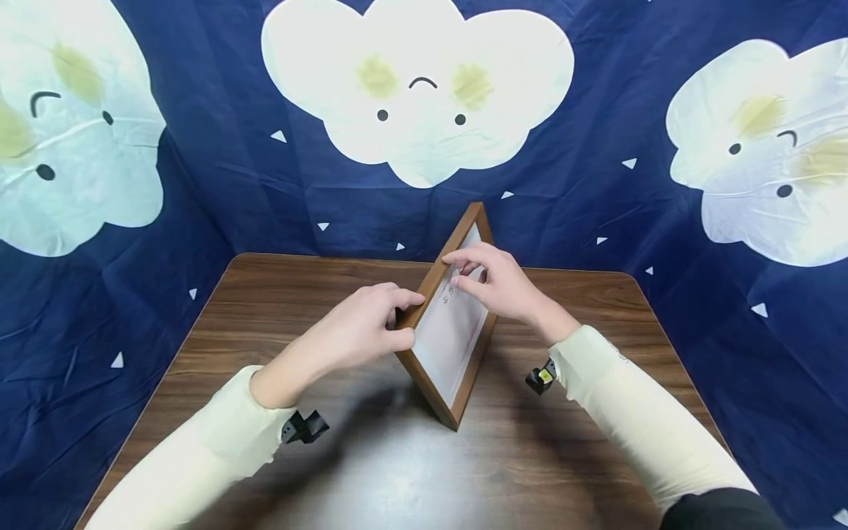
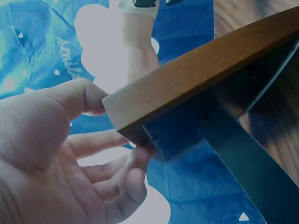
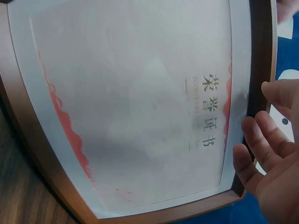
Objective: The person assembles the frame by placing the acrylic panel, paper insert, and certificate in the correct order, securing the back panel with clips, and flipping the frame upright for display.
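A brown wooden picture frame [image 1: 427,389] stands tilted on the table, near its middle. Behind its pane lies a pale certificate [image 3: 140,116] with red ornament and dark characters. My left hand [image 1: 361,324] pinches the frame's upper near corner, with the thumb on one side and fingers on the other. My right hand [image 1: 500,283] is at the far part of the upper edge; one fingertip touches the wood and its other fingers lie loosely bent before the pane. From the frame's back, a dark support leg [image 2: 252,163] juts out in the left wrist view.
Under the frame is a dark wood-grain table [image 1: 265,309]. A navy cloth [image 1: 218,184] with white clouds hangs around its back and sides. Small black wrist devices [image 1: 305,427] show at both pale sleeves [image 1: 192,449].
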The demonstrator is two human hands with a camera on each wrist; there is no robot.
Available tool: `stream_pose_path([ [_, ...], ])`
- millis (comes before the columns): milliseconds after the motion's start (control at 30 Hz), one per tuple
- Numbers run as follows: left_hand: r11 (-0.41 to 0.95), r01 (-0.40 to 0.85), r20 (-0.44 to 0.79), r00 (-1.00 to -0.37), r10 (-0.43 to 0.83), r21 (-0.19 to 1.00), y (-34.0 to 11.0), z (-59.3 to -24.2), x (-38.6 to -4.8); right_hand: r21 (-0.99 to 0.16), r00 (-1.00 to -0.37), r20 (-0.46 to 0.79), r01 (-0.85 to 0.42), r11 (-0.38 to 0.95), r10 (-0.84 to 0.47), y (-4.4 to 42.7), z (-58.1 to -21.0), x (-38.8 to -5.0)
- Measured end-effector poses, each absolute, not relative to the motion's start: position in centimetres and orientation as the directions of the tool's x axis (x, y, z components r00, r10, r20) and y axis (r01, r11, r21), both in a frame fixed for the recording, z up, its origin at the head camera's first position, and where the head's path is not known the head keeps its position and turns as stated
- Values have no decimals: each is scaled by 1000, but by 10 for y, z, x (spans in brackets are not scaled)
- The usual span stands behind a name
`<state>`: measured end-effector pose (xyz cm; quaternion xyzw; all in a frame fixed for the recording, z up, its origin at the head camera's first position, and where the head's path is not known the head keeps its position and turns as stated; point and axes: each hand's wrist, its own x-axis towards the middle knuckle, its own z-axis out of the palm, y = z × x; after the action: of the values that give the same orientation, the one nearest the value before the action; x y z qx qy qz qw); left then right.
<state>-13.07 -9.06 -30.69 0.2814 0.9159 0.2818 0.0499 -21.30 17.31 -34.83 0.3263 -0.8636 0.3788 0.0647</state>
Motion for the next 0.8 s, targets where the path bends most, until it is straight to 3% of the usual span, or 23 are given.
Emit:
stream_pose_path([
  [467,621,422,-7,-823,567,661,-117,-309,-166,-547,-829,312,-556,626,-463,189,-340,-234],
  [800,650,404,84,-882,465,643,-130,-312,-176,-542,-884,217,-462,701,-415,198,-331,-242],
])
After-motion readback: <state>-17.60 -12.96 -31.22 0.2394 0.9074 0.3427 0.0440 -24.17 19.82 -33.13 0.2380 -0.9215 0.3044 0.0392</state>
